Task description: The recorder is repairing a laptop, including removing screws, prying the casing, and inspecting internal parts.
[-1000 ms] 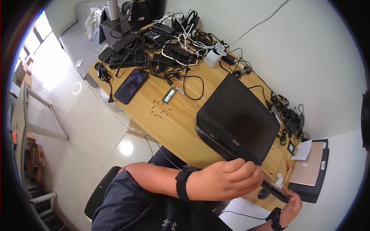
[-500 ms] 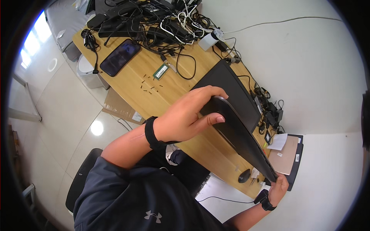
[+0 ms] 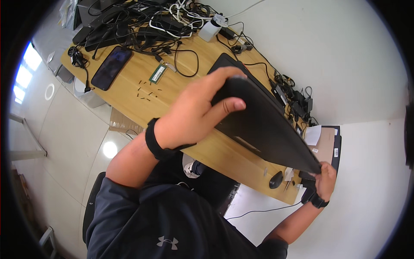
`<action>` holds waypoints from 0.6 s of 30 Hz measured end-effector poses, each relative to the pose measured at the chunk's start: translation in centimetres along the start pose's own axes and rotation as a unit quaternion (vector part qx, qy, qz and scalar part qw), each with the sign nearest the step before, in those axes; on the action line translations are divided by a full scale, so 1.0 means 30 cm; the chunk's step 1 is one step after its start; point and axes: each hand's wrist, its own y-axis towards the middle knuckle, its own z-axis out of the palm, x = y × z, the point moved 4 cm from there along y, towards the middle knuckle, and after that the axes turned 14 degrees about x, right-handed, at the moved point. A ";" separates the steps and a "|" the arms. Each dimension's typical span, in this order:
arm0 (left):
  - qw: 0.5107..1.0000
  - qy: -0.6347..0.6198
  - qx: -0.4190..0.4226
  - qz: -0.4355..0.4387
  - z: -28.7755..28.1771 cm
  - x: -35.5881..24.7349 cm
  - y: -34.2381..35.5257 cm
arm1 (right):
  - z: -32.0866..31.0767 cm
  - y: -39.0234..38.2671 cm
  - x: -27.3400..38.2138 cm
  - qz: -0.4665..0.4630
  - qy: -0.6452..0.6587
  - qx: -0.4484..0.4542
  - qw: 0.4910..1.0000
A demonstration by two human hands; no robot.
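Between my two hands a thin black laptop (image 3: pixel 267 125) is held tilted above the table, its broad dark face turned partly toward me. My left hand (image 3: pixel 200 105) clasps the upper-left corner, thumb on the near face and fingers over the far edge. At the opposite, lower-right corner, my right hand (image 3: pixel 326 179) grips the edge. A tan strip shows near the laptop's lower edge; what it is I cannot tell. Behind the held laptop, a second flat dark laptop-like thing (image 3: pixel 224 63) lies on the table, mostly hidden.
Left of my hands on the wooden table (image 3: pixel 181 90) lie several small screws (image 3: pixel 148 93), a green memory module (image 3: pixel 158 74) and a phone (image 3: pixel 112 68). Tangled cables and adapters (image 3: pixel 146 30) crowd the far side. A black mouse (image 3: pixel 276 180) sits near the right end.
The held laptop has turned from nearly edge-on to show more of its broad face. Both hands have kept hold and moved up in view. The whole view has shifted too.
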 end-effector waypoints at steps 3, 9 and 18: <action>0.999 -0.023 0.009 -0.040 -0.009 0.025 0.071 | -0.004 0.098 0.017 0.011 0.041 0.044 0.998; 0.979 0.187 -0.055 0.061 -0.010 -0.034 0.128 | -0.013 0.211 0.024 0.044 0.082 0.101 0.991; 0.908 0.384 -0.020 0.164 -0.031 -0.151 0.153 | -0.037 0.166 -0.006 0.045 0.105 0.099 0.988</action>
